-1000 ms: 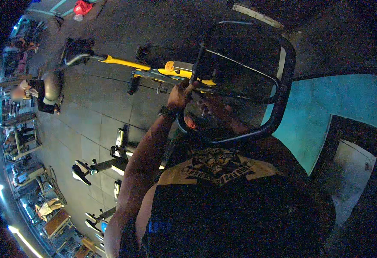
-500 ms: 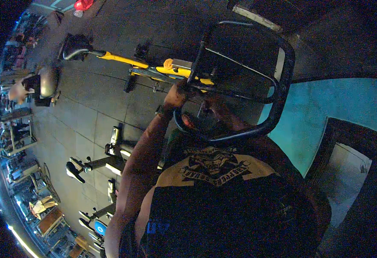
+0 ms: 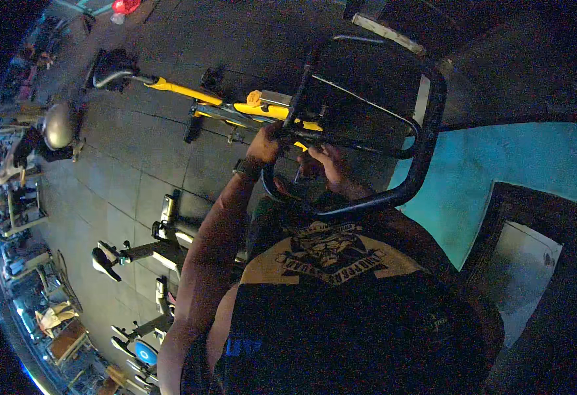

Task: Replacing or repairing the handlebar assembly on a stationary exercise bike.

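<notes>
Head view, grainy and dim, shows an exercise bike [image 3: 190, 93] stretching from the upper left to the middle, its yellow frame ending at a black seat [image 3: 113, 78]. Its large looped black handlebar [image 3: 426, 158] stands nearest the camera, above the wearer's chest, and hides part of the frame and some of both hands. The left hand [image 3: 264, 143], with a dark watch [image 3: 246, 169] at its wrist, is at the left side of the handlebar; its fingertips are lost in shadow, so I cannot tell whether they close around the bar. The right hand [image 3: 328, 162] shows inside the loop with bent fingers, near a small dark post [image 3: 298, 175]; whether it holds that is too dark to tell. An orange lump [image 3: 254, 99] sits on the yellow frame, too blurred to name.

Below, a dark shirt [image 3: 341, 322] fills the view and hides much of the floor [image 3: 117, 178]. Another bike [image 3: 140, 253] on the left is partly covered by the left arm. At the far left, a person [image 3: 28, 148] is smeared and small. A red bag-like thing [image 3: 126, 6] is cut off by the top edge.
</notes>
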A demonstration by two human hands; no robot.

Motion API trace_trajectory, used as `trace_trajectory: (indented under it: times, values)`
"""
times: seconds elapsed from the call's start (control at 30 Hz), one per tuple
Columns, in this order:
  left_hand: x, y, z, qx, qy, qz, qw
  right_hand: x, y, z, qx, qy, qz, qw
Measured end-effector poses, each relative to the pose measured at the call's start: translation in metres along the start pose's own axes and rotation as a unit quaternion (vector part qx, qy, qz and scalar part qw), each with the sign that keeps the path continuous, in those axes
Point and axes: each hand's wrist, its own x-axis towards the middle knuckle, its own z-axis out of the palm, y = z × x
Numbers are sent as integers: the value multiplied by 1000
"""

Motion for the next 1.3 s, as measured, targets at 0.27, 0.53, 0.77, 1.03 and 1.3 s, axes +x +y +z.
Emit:
trace_trajectory:
  times: [0.27, 0.53, 0.77, 1.03, 1.3]
  values:
    - [4, -15, -8, 86, -28, 132, 987, 4, -10, 22, 161, 15, 25, 986]
    - [-1, -16, -4, 80, -7, 69, 994, -6, -23, 5, 217, -96, 41, 971]
    - [-17, -47, 8, 54, 52, 57, 996, 19, 9, -37, 264, -94, 217, 935]
    - [-87, -15, 39, -158, 150, -89, 972, 54, -49, -136, 260, -81, 59, 961]
    - [-103, -7, 79, -347, 355, -118, 860, 58, -122, -205, 336, -323, 214, 858]
